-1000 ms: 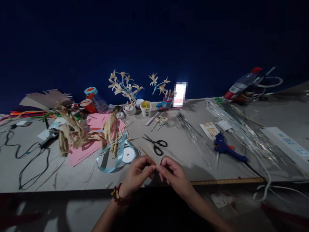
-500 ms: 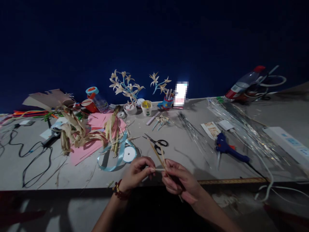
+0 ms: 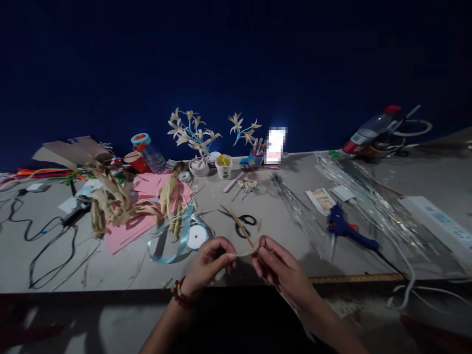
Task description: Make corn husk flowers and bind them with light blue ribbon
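At the table's front edge my left hand [image 3: 216, 256] pinches one end of a thin pale strip, probably dried husk [image 3: 243, 254]. The strip runs across to my right hand [image 3: 277, 263], whose fingers are closed on its other part and on a slim tan stick-like piece [image 3: 241, 227] pointing up and left. A short pale end stands up above the right fingertips. Just beyond the hands lie black-handled scissors [image 3: 245, 220], partly behind the tan piece. Left of them sits a roll of light blue ribbon [image 3: 196, 237] with a loose loop.
Dried corn husks [image 3: 114, 199] lie over pink paper [image 3: 129, 231] at left. Husk flowers [image 3: 193, 130] stand at the back beside a white cup [image 3: 224, 167]. Thin wires [image 3: 295, 201], a blue glue gun [image 3: 348, 228] and a white power strip [image 3: 437, 221] lie at right.
My right hand has turned and shifted slightly right. The strip between the hands now bows, and its upright end leans further right. My left hand keeps its pinch.
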`<state>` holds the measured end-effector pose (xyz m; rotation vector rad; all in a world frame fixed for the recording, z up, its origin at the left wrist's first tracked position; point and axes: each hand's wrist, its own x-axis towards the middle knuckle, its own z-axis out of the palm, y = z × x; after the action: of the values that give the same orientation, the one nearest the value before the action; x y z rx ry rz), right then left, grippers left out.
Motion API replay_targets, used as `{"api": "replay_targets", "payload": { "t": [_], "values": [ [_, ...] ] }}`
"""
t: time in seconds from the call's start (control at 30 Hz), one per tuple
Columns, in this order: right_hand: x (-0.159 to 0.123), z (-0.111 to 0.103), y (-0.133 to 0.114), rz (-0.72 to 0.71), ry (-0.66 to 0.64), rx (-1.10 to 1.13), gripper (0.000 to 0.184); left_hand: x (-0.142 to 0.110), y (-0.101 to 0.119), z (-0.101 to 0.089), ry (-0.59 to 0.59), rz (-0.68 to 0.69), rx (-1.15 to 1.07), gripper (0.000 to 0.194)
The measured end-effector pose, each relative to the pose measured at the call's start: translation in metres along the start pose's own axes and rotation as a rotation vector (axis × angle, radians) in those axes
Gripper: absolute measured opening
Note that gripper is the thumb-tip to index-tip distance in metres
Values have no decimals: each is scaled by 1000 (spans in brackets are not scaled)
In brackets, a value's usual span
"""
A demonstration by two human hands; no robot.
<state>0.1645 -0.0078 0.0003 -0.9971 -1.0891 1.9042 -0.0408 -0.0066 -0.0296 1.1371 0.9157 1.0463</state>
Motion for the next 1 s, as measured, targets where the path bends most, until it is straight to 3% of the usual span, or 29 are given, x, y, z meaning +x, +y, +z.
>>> {"api": "replay_targets", "payload": {
  "t": [0.17, 0.33, 0.43, 0.63, 0.73, 0.8, 1.0],
  "values": [
    [1, 8, 4, -242, -3, -528, 28, -1, 0, 9, 53, 77, 59, 26],
    [6, 9, 9, -286, 21, -703, 38, -5, 4, 12, 84, 123, 184, 26],
    [8, 10, 11, -256, 0, -584, 42, -7, 8, 11, 72, 193, 277, 25],
    [7, 16, 12, 130, -96, 61, 44, -12, 7, 7, -25, 194, 289, 20],
    [6, 16, 12, 208, -131, 164, 43, -13, 4, 7, -58, 169, 201, 19],
    [5, 14, 11, 167, -121, 81, 45, -12, 5, 9, -69, 149, 140, 20],
    [1, 12, -3, -200, -22, -600, 44, -10, 12, 12, 17, 181, 243, 21]
  ]
}}
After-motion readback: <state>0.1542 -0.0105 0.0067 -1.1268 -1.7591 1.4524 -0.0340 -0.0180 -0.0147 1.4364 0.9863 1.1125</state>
